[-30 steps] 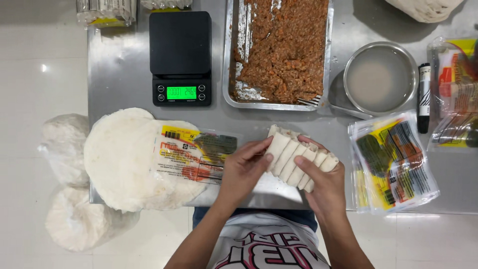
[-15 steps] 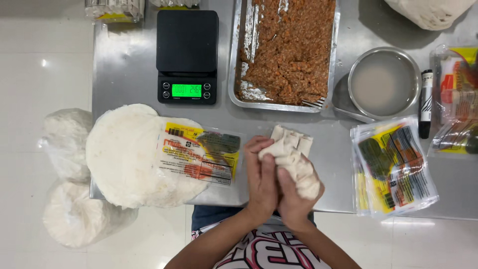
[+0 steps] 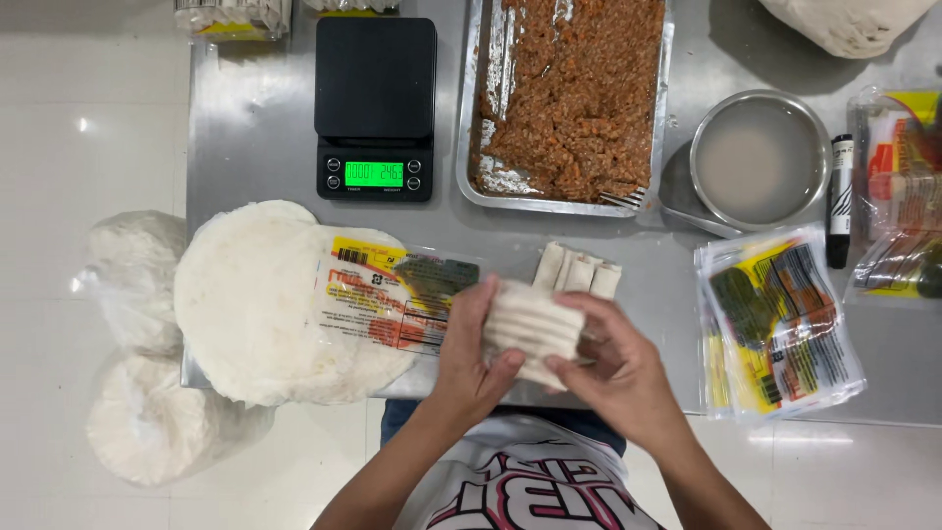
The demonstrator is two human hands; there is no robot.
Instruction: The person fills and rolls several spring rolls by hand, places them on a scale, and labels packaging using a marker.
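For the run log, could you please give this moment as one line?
left hand: holds rolls | right hand: holds rolls | rolls: white bundle above table edge | wrappers: left

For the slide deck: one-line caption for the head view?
Both hands, left hand and right hand, grip a bundle of white rolls over a steel table.

Pale cream rolled wrappers (image 3: 535,324), faint ridged lines across the bundle. Round stack of white flat wrappers (image 3: 265,304), plain. Clear plastic wrapper bag (image 3: 392,294) printed yellow, red and dark green. Black digital scale (image 3: 376,98), display lit bright green. Silver metal tray (image 3: 471,118) holds reddish-brown minced filling (image 3: 579,88). Steel bowl (image 3: 702,147) with cloudy grey-beige liquid. Flat packets (image 3: 785,329) striped yellow, green, red, black. Grey steel table (image 3: 255,137).
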